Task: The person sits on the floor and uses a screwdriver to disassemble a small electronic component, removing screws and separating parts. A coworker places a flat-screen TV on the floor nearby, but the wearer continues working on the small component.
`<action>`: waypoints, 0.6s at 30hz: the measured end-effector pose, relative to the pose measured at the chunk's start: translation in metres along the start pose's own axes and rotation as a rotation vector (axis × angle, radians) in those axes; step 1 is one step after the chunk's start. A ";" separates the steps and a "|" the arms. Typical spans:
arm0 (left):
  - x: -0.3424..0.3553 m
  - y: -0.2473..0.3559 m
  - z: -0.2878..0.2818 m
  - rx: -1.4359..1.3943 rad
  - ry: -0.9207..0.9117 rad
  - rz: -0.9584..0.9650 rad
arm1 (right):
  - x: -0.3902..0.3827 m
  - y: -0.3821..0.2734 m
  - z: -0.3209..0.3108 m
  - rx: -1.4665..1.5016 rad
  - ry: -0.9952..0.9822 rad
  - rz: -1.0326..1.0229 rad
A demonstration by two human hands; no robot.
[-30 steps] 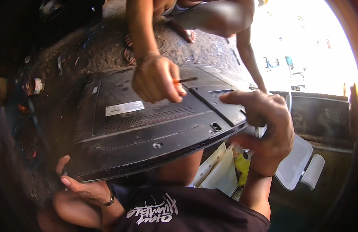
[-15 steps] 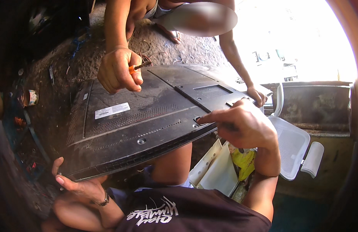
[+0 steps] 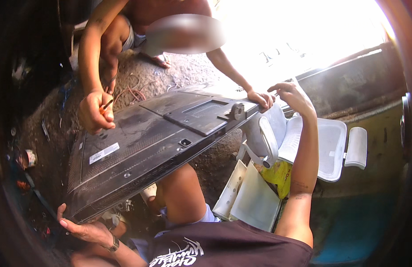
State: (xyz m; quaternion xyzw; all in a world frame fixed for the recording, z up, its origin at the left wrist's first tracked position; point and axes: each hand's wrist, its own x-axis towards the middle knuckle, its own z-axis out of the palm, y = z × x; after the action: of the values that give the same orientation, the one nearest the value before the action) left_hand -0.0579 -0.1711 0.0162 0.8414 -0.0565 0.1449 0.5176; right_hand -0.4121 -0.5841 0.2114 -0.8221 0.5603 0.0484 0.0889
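Observation:
A large black flat-screen television (image 3: 139,147) lies tilted, its back panel facing up. My left hand (image 3: 88,229) holds its near left corner, the thumb along the edge. My right hand (image 3: 297,98) is raised beside the far right edge, fingers stretched out and apart, with nothing seen in them. Close by, a co-worker's hand (image 3: 260,99) rests on that edge. The co-worker's other hand (image 3: 93,113) grips a screwdriver (image 3: 105,107) with an orange handle above the panel. A round grey piece (image 3: 236,111) stands up on the panel near its right edge.
A white mesh chair (image 3: 332,149) lies to the right. White panels (image 3: 255,198) and a yellow bag (image 3: 279,175) sit below the television's right side. Thin cables (image 3: 133,93) lie on the dirt floor, and a can (image 3: 28,158) stands at the left.
My right hand has left the panel's lower socket area and moved up and right, past the far right edge. The co-worker's screwdriver hand shows farther left and lower. My view has shifted.

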 end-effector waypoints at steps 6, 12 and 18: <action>0.002 0.004 -0.005 0.111 -0.007 0.118 | 0.039 0.124 0.003 -0.079 0.241 0.100; 0.006 0.016 -0.006 -0.113 -0.073 -0.157 | 0.028 0.168 0.001 -0.288 0.546 0.520; 0.043 0.003 0.015 -0.331 -0.165 -0.142 | -0.057 0.062 0.081 -0.017 0.707 0.026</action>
State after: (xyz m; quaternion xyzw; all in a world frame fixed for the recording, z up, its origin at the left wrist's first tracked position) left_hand -0.0152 -0.1831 0.0257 0.7557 -0.0620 0.0272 0.6514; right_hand -0.4896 -0.5377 0.1364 -0.7814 0.5664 -0.2334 -0.1183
